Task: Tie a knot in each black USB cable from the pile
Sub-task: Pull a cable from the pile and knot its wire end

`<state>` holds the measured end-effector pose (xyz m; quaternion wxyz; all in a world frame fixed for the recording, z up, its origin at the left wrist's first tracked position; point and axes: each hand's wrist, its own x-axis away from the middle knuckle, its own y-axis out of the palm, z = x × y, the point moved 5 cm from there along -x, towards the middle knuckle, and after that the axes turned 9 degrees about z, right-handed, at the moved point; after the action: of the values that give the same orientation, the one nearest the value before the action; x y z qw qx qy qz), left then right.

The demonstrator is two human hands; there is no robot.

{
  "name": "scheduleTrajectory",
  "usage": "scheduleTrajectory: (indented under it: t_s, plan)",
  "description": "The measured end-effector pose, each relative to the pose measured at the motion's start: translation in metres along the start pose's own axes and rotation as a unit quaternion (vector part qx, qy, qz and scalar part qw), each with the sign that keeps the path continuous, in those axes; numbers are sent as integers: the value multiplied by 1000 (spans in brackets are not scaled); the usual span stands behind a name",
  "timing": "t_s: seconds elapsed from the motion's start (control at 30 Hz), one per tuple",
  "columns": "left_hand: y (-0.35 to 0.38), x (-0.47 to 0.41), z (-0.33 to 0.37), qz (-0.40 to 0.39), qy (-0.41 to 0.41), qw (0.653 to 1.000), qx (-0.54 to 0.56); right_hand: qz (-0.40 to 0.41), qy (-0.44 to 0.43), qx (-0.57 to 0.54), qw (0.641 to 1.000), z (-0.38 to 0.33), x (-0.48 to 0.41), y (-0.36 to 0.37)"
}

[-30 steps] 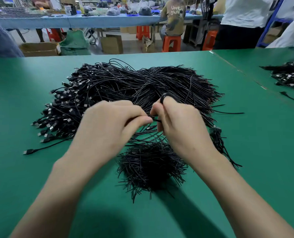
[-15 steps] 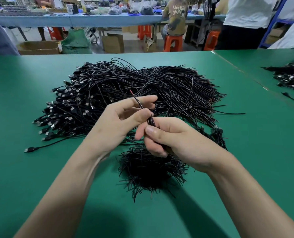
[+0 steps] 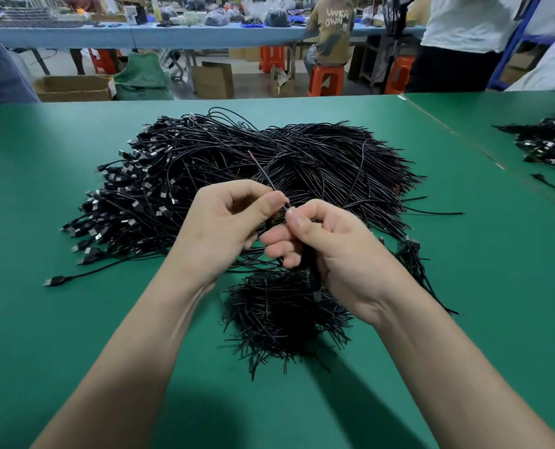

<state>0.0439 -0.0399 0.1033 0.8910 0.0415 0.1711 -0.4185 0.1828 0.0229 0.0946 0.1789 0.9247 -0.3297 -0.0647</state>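
From my remote seat I see the left hand (image 3: pixel 224 228) pinching a thin black USB cable (image 3: pixel 263 173) between thumb and forefinger, just below its reddish-tipped free end, which slants up and away. The right hand (image 3: pixel 328 244) sits just beside it, thumb tips nearly touching. Its fingers are curled round the lower run of the same cable, which drops through the palm. Both hands hover above the green table top (image 3: pixel 75 319), between two heaps. Beyond them is the big pile of black USB cables (image 3: pixel 237 163), plugs fanned out to the left. Nearer me is a smaller heap of black cables (image 3: pixel 282 319) with loose ends bristling outward. A second dark cable pile (image 3: pixel 548 147) lies on the adjoining green surface at the right. On the floor behind stands an open brown cardboard box (image 3: pixel 72 87), and I cannot tell what is in it. Beside the box slumps a bulging green sack (image 3: pixel 141 77), its contents hidden. On the long blue table (image 3: pixel 172 35) several clear plastic bags (image 3: pixel 216 17) hold dark items too small to identify.
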Motion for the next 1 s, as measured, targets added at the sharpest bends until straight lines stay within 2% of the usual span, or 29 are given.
scheduleTrajectory:
  t_s: [0.1, 0.17, 0.33, 0.43, 0.57, 0.7, 0.8, 0.9, 0.97, 1.0]
  plan:
    - [5, -3, 3, 3, 14, 1000, 6, 109, -81, 130, 982, -2, 3, -14]
    - [9, -4, 4, -2, 18, 1000, 4, 133, -91, 215, 963, 0, 6, -17]
    - [15, -6, 0, -5, -8, 1000, 26, 17, -33, 199, 979, 10, 10, 1]
    - [17, -6, -2, -4, -7, 999, 51, 26, -50, 265, 963, 9, 8, -5]
    - [21, -3, -5, 7, -7, 998, 64, 94, -99, 391, 910, 9, 3, -9]
    - [27, 3, -7, 51, -20, 997, 45, 154, -169, 463, 857, 2, 4, -6]
    - [38, 15, -10, 44, -40, 998, -4, 197, -189, 568, 777, -5, 1, -6]
    - [44, 21, -4, 74, -8, 995, -63, 209, -177, 658, 701, -4, -3, -4]
    - [44, 19, -1, 91, 9, 992, -89, 211, -178, 673, 686, -4, -3, -3]
    - [43, 17, -1, 93, 13, 991, -92, 208, -184, 666, 693, -5, -3, -3]
